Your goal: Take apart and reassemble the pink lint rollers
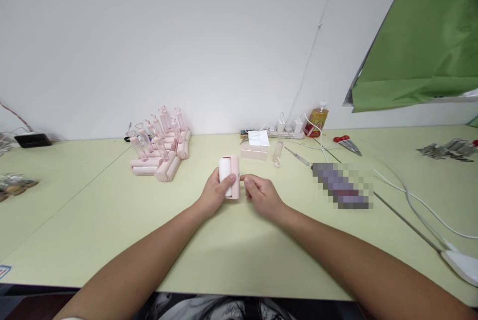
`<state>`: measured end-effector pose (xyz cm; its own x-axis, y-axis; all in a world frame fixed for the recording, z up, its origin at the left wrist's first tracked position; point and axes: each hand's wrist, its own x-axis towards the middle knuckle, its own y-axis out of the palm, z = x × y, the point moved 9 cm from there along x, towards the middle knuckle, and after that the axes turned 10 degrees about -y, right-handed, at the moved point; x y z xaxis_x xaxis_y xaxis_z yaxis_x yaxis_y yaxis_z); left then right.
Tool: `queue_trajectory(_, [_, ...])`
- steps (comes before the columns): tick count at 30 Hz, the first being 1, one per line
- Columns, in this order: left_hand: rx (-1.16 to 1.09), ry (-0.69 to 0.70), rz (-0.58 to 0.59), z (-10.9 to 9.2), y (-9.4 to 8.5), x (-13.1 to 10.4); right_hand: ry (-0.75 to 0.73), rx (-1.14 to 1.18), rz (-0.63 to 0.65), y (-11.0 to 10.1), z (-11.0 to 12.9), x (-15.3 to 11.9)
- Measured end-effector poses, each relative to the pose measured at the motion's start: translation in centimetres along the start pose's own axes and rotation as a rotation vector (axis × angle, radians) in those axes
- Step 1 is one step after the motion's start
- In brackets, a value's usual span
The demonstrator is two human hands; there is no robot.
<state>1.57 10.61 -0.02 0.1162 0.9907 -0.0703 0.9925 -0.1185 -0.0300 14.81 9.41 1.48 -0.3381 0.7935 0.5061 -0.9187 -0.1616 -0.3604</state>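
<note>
A pale pink lint roller head (234, 164) with a white roll in it stands upright above the table, gripped by my left hand (217, 190). Its thumb lies across the front of the pink casing. My right hand (263, 195) is close to the casing's right edge, index finger pointing at it and thumb against that finger. The other fingers are curled in. Whether the fingertip touches the casing, or something small is pinched there, I cannot tell. Behind my right hand lies a clear pink handle (277, 153), beside a screwdriver (297, 156).
Several pink lint rollers with upright clear handles (160, 151) stand at the back left. A pink box (254, 151) with white paper sits near the power strip (286, 134). Farther right are a bottle (317, 118), red-handled pliers (347, 144), a blurred-out item (341, 188) and white cables (421, 203).
</note>
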Motion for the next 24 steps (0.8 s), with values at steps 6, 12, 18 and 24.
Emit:
queue_trajectory(6, [0.006,-0.026,-0.025,0.2,-0.2,0.1,-0.115,-0.599,-0.385,-9.7,-0.9,2.4])
queue_trajectory(12, [0.075,-0.041,-0.008,0.1,0.2,-0.2,0.204,-0.734,-0.218,-12.0,-7.2,3.0])
queue_trajectory(18, [0.127,-0.061,0.007,0.4,0.5,-0.1,0.264,-0.765,-0.079,-11.0,-9.0,3.1])
queue_trajectory(24, [0.106,-0.049,-0.002,0.8,0.2,0.1,0.259,-0.736,-0.088,-11.4,-9.8,3.3])
